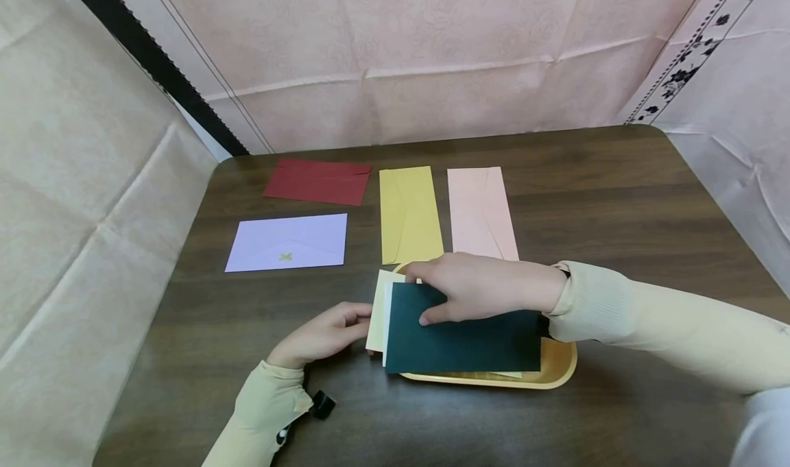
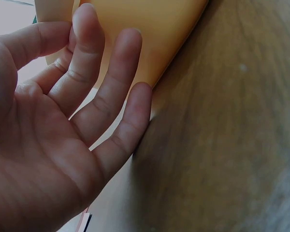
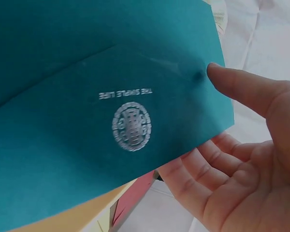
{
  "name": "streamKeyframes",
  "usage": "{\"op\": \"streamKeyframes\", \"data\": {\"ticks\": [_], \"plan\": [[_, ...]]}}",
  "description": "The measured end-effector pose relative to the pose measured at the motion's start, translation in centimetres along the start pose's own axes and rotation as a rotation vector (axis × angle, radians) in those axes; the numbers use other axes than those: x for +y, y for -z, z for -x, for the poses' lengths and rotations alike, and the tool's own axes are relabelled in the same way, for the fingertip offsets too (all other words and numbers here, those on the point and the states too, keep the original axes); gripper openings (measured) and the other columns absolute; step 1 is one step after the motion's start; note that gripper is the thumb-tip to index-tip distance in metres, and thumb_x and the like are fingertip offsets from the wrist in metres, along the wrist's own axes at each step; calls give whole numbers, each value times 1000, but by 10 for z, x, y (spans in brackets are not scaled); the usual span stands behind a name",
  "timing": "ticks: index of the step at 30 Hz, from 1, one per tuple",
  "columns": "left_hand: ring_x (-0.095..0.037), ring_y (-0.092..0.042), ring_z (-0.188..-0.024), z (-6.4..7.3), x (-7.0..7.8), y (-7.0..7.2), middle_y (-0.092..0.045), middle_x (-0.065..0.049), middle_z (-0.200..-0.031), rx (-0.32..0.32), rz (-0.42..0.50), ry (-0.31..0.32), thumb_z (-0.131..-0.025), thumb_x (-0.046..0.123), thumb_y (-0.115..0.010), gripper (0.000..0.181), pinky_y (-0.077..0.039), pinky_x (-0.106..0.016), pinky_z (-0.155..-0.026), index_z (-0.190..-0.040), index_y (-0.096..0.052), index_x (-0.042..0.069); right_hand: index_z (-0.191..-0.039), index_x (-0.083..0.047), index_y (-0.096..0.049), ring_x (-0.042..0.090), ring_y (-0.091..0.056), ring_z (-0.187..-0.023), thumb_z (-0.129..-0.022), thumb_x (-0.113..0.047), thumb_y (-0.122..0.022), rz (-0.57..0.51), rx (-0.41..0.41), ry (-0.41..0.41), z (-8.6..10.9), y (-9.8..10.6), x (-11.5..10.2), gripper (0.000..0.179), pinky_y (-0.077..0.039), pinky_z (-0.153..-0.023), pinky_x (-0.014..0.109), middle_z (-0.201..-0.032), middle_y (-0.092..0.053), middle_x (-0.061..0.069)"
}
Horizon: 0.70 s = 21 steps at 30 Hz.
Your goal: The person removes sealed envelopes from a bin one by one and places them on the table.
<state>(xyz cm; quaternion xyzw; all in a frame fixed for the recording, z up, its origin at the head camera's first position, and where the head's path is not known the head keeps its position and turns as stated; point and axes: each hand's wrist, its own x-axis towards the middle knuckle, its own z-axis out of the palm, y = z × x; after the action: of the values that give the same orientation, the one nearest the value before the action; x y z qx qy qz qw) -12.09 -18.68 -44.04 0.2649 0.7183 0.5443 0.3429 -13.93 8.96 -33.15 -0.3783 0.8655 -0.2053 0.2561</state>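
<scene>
A dark green envelope (image 1: 463, 337) lies tilted over a yellow tray (image 1: 558, 367). My right hand (image 1: 478, 285) grips its upper edge, thumb on the front and fingers behind. In the right wrist view the green envelope (image 3: 63, 145) shows a pale round emblem with lettering and a flap line. Behind its left end stick out a white edge (image 1: 387, 323) and a cream envelope (image 1: 376, 316). My left hand (image 1: 327, 333) is at the tray's left end, thumb and forefinger pinching the cream envelope's edge. Its other fingers (image 2: 128, 53) are spread loosely beside the tray wall.
Behind the tray, a yellow envelope (image 1: 410, 213) and a pink envelope (image 1: 481, 210) lie upright side by side. To the left, a red envelope (image 1: 317, 181) lies behind a lavender envelope (image 1: 286, 244) with a small gold mark. Patterned cloth (image 1: 432, 55) hangs round the wooden table (image 1: 617, 199).
</scene>
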Motion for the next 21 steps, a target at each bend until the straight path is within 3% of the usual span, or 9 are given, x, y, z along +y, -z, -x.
{"op": "streamKeyframes", "data": {"ticks": [15, 21], "plan": [[-19, -62, -99, 0, 0, 0, -70, -3, -113, 17, -50, 12, -106, 18, -53, 26, -50, -29, -87, -126, -67, 8, -127, -17, -58, 4, -59, -65, -91, -25, -78, 0, 51, -8, 36, -1, 12, 41, -50, -60, 27, -97, -71, -7], [-20, -62, -98, 0, 0, -1, -70, -3, -112, 21, -56, 18, -106, 19, -54, 26, -50, -29, -88, -126, -67, 8, -125, -17, -59, 2, -58, -65, -91, -21, -77, 10, 67, -10, 49, -1, 14, 39, -49, -57, 26, -92, -69, -10]]}}
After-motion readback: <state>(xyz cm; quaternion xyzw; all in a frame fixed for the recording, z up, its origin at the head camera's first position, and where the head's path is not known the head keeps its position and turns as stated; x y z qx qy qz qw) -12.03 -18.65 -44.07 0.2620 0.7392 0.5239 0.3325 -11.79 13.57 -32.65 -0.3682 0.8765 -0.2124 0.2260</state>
